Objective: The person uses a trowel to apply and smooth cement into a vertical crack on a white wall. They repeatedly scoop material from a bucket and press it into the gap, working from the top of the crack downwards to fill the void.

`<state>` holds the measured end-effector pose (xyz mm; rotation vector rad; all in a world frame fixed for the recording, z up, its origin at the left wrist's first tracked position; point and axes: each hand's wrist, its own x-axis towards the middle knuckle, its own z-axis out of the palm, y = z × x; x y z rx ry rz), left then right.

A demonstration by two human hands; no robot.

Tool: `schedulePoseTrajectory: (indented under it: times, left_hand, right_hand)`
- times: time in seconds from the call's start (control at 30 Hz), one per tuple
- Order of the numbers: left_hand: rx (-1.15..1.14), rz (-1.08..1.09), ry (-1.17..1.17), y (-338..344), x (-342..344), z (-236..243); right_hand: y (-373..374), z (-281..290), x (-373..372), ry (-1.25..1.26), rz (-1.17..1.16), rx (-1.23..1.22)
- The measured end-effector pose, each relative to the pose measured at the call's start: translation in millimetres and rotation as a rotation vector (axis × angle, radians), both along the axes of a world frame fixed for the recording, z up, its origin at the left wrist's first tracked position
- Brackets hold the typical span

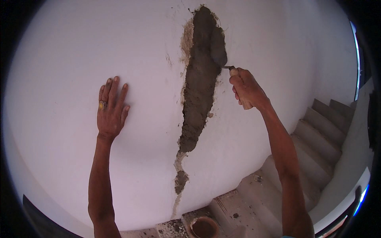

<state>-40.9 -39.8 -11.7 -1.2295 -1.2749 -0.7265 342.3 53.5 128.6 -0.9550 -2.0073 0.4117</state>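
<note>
My left hand lies flat on the white wall, fingers stretched out, with a ring on one finger. To its right, a long, ragged vertical gap in the plaster is filled with dark grey mortar, narrowing into a broken crack toward the bottom. My right hand is closed round the wooden handle of a trowel, whose metal blade rests against the upper right part of the mortar.
Concrete steps climb at the right beside a pale side wall. Below the crack, a round bowl with brown contents stands on a step spattered with dark debris. A bright opening shows at the far right edge.
</note>
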Motion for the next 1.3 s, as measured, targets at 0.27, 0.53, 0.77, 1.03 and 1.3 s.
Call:
schedulePoseTrajectory:
  times: [0.27, 0.53, 0.77, 1.03, 1.3]
  left_hand:
    - [0.038, -0.069, 0.028, -2.1, 0.7, 1.1]
    - [0.040, -0.142, 0.053, -1.6, 0.1, 4.2]
    - [0.041, -0.131, 0.048, -2.5, -4.8, 1.3]
    - [0.021, -0.079, 0.017, 2.5, -7.0, -0.1]
    - [0.047, -0.064, 0.050, 1.4, -4.7, 1.5]
  right_hand:
    - [-0.9, -10.6, -12.2, -0.010, 0.058, 0.007]
    - [42.2, -59.5, -35.4, -0.040, -0.099, 0.416]
    - [22.2, -101.3, -28.8, -0.197, -0.153, 0.510]
    - [53.8, -66.5, 10.0, -0.397, -0.400, 0.765]
    - [74.4, -8.9, 23.9, -0.562, -0.610, 1.000]
